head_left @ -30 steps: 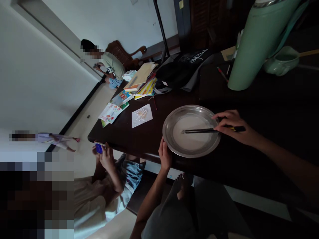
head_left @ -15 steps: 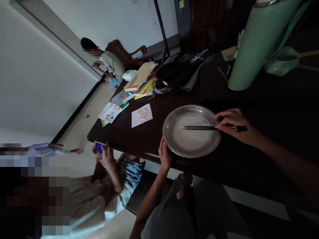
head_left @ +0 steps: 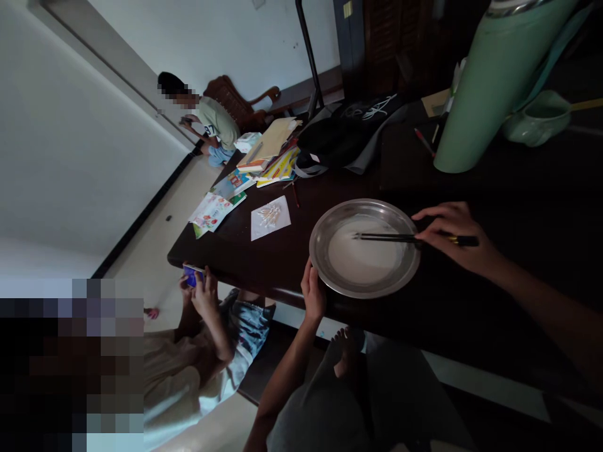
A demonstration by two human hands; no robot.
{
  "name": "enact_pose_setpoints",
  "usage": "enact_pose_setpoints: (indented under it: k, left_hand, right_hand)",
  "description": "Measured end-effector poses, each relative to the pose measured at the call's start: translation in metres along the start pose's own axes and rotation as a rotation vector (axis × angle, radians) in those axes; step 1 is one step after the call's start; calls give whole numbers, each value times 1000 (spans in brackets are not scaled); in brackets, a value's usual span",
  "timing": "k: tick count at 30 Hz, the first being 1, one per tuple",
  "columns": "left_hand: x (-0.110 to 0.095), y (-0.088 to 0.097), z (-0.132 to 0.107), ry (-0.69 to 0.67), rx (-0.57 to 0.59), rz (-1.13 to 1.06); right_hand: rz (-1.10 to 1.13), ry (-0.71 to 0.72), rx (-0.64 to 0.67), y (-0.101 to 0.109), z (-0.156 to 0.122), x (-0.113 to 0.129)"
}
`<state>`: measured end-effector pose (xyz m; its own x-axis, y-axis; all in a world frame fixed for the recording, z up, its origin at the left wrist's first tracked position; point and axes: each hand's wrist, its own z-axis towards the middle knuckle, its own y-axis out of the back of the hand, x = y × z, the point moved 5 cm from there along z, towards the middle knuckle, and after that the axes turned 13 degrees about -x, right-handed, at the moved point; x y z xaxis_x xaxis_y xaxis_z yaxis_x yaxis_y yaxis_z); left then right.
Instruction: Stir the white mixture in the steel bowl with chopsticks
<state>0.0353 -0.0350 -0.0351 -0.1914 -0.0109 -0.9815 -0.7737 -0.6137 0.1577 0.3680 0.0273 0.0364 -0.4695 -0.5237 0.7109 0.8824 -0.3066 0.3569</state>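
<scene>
A round metal basin (head_left: 325,279) stands on the dark table near its edge, with a milky white liquid (head_left: 360,257) inside. My left hand (head_left: 313,292) grips the basin's near left rim; its thumb is partly hidden. Dark chopsticks (head_left: 389,238) lie across the basin, their tips at the liquid's surface. At the right rim my right hand (head_left: 450,232) is closed around the chopsticks' thick end.
Cotton swabs lie on a white paper sheet (head_left: 257,232) left of the basin. Beyond are books (head_left: 268,147), a black bag (head_left: 343,135), a tall green flask (head_left: 485,94) and a green cup (head_left: 539,122). A seated person holds a phone (head_left: 193,275) at left; another sits farther back.
My right hand has shifted slightly right, taking the chopsticks with it. My left hand stays on the rim. A person walking at far left is now mostly hidden.
</scene>
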Motion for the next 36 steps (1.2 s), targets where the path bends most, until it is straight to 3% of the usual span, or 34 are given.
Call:
enact_pose_setpoints:
  k: [4,7,11,17,23,27,30,36]
  left_hand:
    - [2,0,1,6,-6,-4]
    - [2,0,1,-4,-5,-1]
    - [-1,0,0,-18,3,-2]
    - [0,-1,0,1,7,-18]
    - [2,0,1,-9,3,-16]
    - [3,-1,1,-13,1,-14]
    - [3,-1,1,-17,1,-9]
    - [-1,-1,1,-18,6,-5]
  right_hand:
    - [93,-63,-144,16,4,-7]
    - [154,-63,-42,5,-1,-5]
    - [73,-20,85,-8,-4,-2]
    - [108,-93,-135,17,4,-9]
    - [88,-26,103,-6,-4,-2]
    - [30,-27,-18,5,2,-5]
    - [114,-96,-99,15,4,-9]
    - [106,-66,99,-8,-3,-3]
